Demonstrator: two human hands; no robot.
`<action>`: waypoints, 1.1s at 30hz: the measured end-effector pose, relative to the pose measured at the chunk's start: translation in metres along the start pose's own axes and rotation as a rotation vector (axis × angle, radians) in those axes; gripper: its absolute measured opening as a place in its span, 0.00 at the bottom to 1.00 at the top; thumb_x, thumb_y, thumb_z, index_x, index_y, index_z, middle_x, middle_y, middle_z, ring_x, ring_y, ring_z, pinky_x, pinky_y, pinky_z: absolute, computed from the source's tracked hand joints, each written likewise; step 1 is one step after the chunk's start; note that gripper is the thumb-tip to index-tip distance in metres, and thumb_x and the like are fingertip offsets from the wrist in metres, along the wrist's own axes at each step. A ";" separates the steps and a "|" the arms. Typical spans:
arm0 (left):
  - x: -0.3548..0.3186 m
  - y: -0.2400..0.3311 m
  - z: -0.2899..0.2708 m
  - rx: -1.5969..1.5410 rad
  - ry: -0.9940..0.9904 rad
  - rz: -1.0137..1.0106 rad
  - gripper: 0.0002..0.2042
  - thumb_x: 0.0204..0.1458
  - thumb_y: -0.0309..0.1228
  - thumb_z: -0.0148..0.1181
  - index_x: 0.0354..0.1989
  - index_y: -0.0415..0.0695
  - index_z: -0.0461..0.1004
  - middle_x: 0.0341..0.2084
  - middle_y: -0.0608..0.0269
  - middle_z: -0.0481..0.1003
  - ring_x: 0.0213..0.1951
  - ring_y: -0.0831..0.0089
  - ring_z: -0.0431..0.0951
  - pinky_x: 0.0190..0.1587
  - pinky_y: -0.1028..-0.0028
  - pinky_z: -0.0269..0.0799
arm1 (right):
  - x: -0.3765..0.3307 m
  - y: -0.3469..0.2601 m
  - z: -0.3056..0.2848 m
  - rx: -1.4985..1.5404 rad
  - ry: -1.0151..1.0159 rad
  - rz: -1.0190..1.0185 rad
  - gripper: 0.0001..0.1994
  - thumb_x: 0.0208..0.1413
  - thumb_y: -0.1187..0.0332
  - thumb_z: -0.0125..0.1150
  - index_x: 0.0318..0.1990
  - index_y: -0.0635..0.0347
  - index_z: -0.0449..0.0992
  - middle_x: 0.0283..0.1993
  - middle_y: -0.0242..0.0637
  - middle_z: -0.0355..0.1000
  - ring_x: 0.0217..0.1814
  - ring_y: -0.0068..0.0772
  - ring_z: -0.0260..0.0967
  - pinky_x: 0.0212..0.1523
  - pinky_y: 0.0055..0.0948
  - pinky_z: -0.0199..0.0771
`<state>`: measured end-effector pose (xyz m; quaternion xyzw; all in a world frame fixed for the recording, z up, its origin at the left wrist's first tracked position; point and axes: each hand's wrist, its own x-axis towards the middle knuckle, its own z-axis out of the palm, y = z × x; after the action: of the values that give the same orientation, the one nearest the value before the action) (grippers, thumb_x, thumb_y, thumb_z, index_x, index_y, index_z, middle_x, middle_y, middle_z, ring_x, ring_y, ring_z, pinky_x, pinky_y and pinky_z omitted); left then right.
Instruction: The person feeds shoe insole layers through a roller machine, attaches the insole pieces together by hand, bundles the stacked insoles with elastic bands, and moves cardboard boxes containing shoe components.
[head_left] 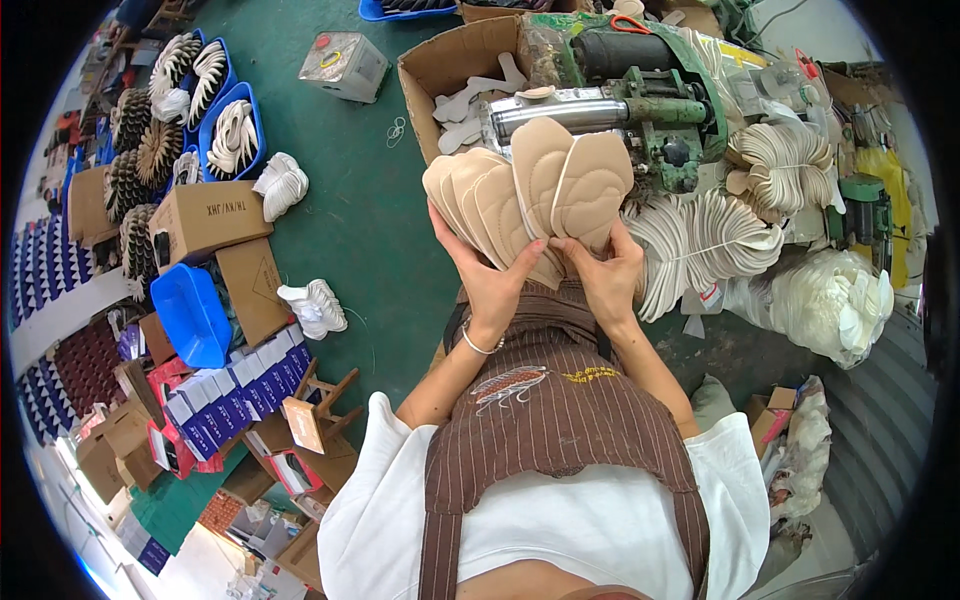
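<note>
Two hands, left hand (492, 285) and right hand (606, 275), close their grip on a fanned stack of tan insoles (530, 190), just before the green machine (640, 90); I judge the loose fan could slip apart.

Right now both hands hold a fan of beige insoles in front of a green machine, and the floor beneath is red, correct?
Not quite: the floor is green, not red, as the head view shows. Both the left hand and right hand do hold the fan of beige insoles before the green machine.
</note>
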<state>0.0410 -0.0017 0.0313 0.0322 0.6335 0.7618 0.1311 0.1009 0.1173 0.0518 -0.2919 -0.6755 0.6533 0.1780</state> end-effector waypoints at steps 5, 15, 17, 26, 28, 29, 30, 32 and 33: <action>0.010 -0.008 -0.007 0.065 0.097 0.027 0.57 0.36 0.30 0.72 0.65 0.37 0.28 0.61 0.47 0.45 0.62 0.61 0.50 0.62 0.66 0.47 | 0.000 0.023 0.021 -0.085 0.159 -0.157 0.13 0.43 0.79 0.66 0.38 0.68 0.73 0.36 0.35 0.74 0.38 0.24 0.71 0.40 0.23 0.71; 0.049 -0.016 -0.094 -0.400 0.172 -0.325 0.34 0.52 0.44 0.52 0.62 0.37 0.50 0.57 0.52 0.60 0.57 0.60 0.63 0.60 0.63 0.57 | 0.004 0.105 -0.010 0.130 0.245 0.083 0.11 0.41 0.82 0.64 0.36 0.66 0.76 0.34 0.32 0.75 0.37 0.21 0.71 0.40 0.23 0.71; 0.059 -0.005 -0.103 -0.418 0.189 -0.318 0.33 0.55 0.52 0.43 0.61 0.37 0.54 0.56 0.52 0.62 0.56 0.59 0.65 0.58 0.63 0.61 | 0.019 0.112 -0.011 -0.044 0.247 0.125 0.15 0.38 0.81 0.65 0.39 0.70 0.75 0.37 0.35 0.74 0.38 0.24 0.70 0.37 0.25 0.70; 0.059 -0.029 -0.135 -0.566 0.203 -0.334 0.32 0.55 0.54 0.40 0.60 0.42 0.57 0.56 0.55 0.64 0.54 0.60 0.68 0.56 0.62 0.65 | 0.006 0.066 0.003 -0.028 0.268 0.039 0.11 0.42 0.78 0.68 0.35 0.71 0.76 0.36 0.37 0.75 0.37 0.26 0.72 0.41 0.24 0.71; 0.053 -0.040 -0.135 -0.670 0.154 -0.365 0.33 0.54 0.56 0.44 0.60 0.42 0.57 0.56 0.55 0.64 0.54 0.59 0.68 0.56 0.61 0.65 | 0.007 0.089 0.002 -0.104 0.272 0.054 0.10 0.44 0.76 0.67 0.34 0.70 0.76 0.36 0.36 0.76 0.36 0.25 0.71 0.40 0.25 0.70; 0.049 -0.044 -0.134 -0.749 0.056 -0.398 0.34 0.53 0.57 0.46 0.60 0.42 0.57 0.56 0.55 0.64 0.54 0.59 0.68 0.55 0.60 0.66 | 0.018 0.095 0.000 -0.107 0.232 0.038 0.10 0.45 0.74 0.66 0.35 0.70 0.76 0.34 0.34 0.76 0.34 0.23 0.71 0.37 0.24 0.70; 0.045 -0.048 -0.134 -0.822 -0.048 -0.436 0.35 0.52 0.58 0.48 0.60 0.42 0.57 0.55 0.55 0.64 0.53 0.58 0.68 0.55 0.60 0.66 | 0.034 0.097 -0.001 -0.108 0.199 0.026 0.11 0.47 0.72 0.66 0.35 0.70 0.76 0.32 0.33 0.76 0.32 0.21 0.70 0.34 0.24 0.70; 0.038 -0.054 -0.137 -0.717 -0.058 -0.479 0.34 0.50 0.55 0.52 0.60 0.43 0.59 0.54 0.54 0.66 0.52 0.58 0.69 0.54 0.60 0.67 | 0.049 0.086 -0.002 -0.182 0.125 0.034 0.10 0.48 0.70 0.64 0.36 0.69 0.76 0.31 0.32 0.76 0.30 0.18 0.68 0.28 0.24 0.68; 0.036 -0.054 -0.136 -0.770 -0.095 -0.469 0.33 0.51 0.53 0.52 0.59 0.43 0.59 0.54 0.54 0.66 0.52 0.57 0.70 0.54 0.60 0.68 | 0.051 0.069 0.001 -0.086 0.038 0.097 0.10 0.49 0.70 0.64 0.36 0.68 0.76 0.30 0.31 0.76 0.29 0.17 0.68 0.27 0.23 0.67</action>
<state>-0.0143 -0.1148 -0.0519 -0.1281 0.2874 0.8894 0.3315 0.0721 0.1469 -0.0236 -0.3438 -0.6845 0.6261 0.1462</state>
